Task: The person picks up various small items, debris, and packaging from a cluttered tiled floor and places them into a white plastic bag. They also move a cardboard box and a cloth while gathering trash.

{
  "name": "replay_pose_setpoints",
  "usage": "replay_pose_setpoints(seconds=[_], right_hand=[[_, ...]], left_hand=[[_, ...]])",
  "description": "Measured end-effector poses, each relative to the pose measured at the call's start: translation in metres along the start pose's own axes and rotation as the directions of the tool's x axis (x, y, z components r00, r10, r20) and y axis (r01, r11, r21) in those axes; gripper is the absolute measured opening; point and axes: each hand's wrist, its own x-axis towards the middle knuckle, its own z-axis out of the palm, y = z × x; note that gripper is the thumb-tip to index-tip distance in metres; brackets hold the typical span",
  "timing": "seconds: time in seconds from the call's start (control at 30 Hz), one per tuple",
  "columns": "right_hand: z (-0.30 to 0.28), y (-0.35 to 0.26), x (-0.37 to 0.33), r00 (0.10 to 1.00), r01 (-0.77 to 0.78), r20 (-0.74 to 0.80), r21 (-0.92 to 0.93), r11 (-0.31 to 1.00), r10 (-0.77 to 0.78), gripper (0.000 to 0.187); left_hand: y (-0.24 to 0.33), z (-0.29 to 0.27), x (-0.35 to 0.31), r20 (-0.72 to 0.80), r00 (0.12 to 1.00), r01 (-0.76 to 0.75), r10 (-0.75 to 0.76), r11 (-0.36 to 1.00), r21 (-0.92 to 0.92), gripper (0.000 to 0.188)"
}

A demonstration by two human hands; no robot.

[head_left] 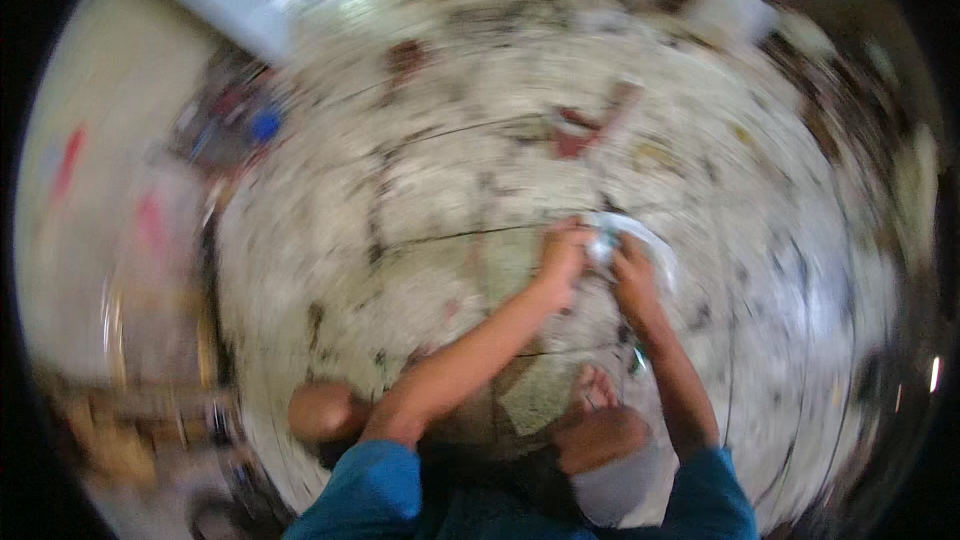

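Note:
Both arms reach forward over the floor, and motion blur softens everything. My left hand (pixel 565 258) is closed on the left side of a shiny whitish object (pixel 603 240) whose kind I cannot make out. My right hand (pixel 632 272) grips the same object from the right, fingers bent round it. A curved white part (pixel 655 242) shows beyond the right hand; whether it belongs to the held object I cannot tell. Farther ahead on the floor lies a reddish-brown angular piece with a paler bar (pixel 578 135).
My knees (pixel 605 440) and a bare foot (pixel 595 387) are close below the hands on the stained tiled floor (pixel 430 190). A dark pile with a blue round item (pixel 265 125) stands by the left wall. At far right sits a white bag-like shape (pixel 730 5) beside clutter.

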Motion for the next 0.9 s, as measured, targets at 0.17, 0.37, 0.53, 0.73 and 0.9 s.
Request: replay_pose_setpoints(seconds=[0.17,0.37,0.53,0.73,0.9], right_hand=[[0.025,0.019,-0.025,0.939,0.001,0.343,0.06,0.998,-0.021,0.026],[-0.046,-0.027,-0.004,0.801,-0.005,0.583,-0.214,0.977,0.132,0.036],[-0.116,-0.095,0.01,0.839,-0.21,0.461,-0.215,0.954,0.289,0.036],[-0.077,-0.092,0.007,0.952,-0.281,0.033,0.493,0.823,0.305,0.041],[-0.044,-0.085,0.017,0.941,-0.338,0.213,0.53,0.777,0.264,0.035]], left_hand=[[-0.002,0.001,-0.026,-0.103,0.984,-0.09,0.143,0.908,0.408,0.034],[0.018,0.008,-0.035,-0.116,0.988,-0.062,0.1,0.953,0.297,0.025],[0.049,0.016,-0.031,-0.17,0.985,-0.018,0.028,0.998,0.062,0.01],[0.048,0.03,-0.038,-0.202,0.978,-0.05,0.061,0.997,0.056,0.01],[0.054,0.008,-0.042,-0.188,0.98,-0.02,0.062,0.975,0.222,0.015]])
